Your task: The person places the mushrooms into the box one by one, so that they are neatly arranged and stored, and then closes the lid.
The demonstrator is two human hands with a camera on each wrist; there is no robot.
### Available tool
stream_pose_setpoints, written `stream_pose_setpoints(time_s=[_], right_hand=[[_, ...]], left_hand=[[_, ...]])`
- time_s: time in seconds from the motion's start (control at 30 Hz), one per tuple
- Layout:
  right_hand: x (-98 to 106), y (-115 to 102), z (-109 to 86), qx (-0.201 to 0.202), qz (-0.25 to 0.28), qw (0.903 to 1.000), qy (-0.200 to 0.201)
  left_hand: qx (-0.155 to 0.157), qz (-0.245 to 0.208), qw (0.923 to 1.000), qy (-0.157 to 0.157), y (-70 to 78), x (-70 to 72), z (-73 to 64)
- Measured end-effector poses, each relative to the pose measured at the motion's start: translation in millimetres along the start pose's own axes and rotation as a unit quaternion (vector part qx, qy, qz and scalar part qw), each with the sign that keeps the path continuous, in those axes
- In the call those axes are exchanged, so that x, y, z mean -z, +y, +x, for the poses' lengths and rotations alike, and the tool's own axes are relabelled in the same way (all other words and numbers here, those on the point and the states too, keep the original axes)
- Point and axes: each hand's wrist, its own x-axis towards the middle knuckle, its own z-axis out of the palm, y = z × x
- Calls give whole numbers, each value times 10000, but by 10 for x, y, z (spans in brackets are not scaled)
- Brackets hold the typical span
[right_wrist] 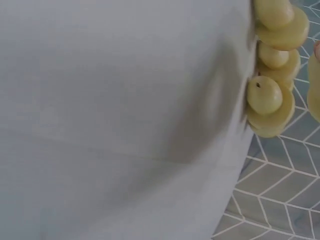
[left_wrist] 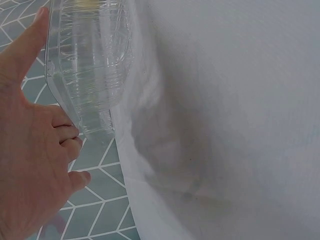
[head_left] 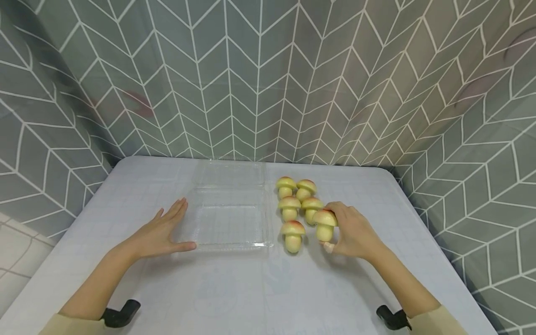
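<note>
My right hand (head_left: pixel 353 232) grips a pale yellow mushroom (head_left: pixel 325 225) with a red-tinged cap, holding it upright by its right side. Only a sliver of that mushroom (right_wrist: pixel 314 90) and a fingertip show at the right wrist view's edge. Several similar mushrooms (head_left: pixel 292 236) stand in a loose cluster just left of it. My left hand (head_left: pixel 157 235) is spread along the left side of a clear plastic box (head_left: pixel 228 246), its thumb at the near corner. In the left wrist view, thumb and fingertips lie right at the rim of the box (left_wrist: pixel 92 65).
The box's clear lid (head_left: pixel 229 174) is folded back toward the far table edge. A white cloth covers the table (head_left: pixel 259 298). Grey patterned curtains (head_left: pixel 259 83) hang behind and at both sides. A black strap mount (head_left: pixel 121 314) sits at each wrist.
</note>
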Motion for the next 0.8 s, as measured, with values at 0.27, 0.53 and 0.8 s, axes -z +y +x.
stream_pose_setpoints(time_s=[0.27, 0.53, 0.8], right_hand=[[214, 27, 115, 164, 74, 9961, 864], [315, 17, 240, 563, 84, 9786, 1980], [398, 32, 389, 926, -65, 9639, 2494]], left_hand=[[-5, 17, 10000, -2, -4, -8, 3], [-18, 11, 10000, 37, 9, -5, -9], [23, 29, 10000, 18, 12, -12, -6]])
